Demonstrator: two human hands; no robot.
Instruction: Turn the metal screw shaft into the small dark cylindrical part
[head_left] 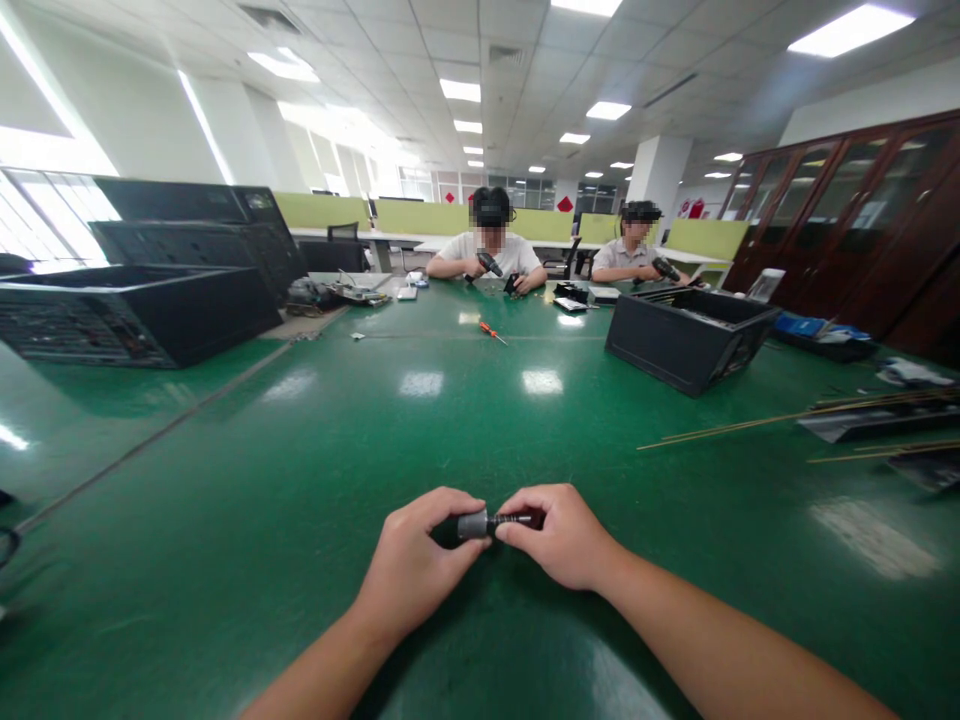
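Note:
My left hand (pixel 412 560) is closed around a short cylinder (pixel 472 525), grey with a dark end, above the near part of the green table. Opposite it, my right hand (pixel 566 535) pinches a thin dark ribbed piece (pixel 514 519) between thumb and fingers. The ribbed piece lies in line with the cylinder, end to end; whether they are joined I cannot tell. My fingers partly cover both, and their exact kind does not show.
An orange screwdriver (pixel 491 332) lies on the green table (pixel 360 430). Black computer cases stand at left (pixel 180 320) and right (pixel 686 340). Thin rods (pixel 720 432) lie at right. Across the table, two people (pixel 487 250) hold power drills (pixel 490 264).

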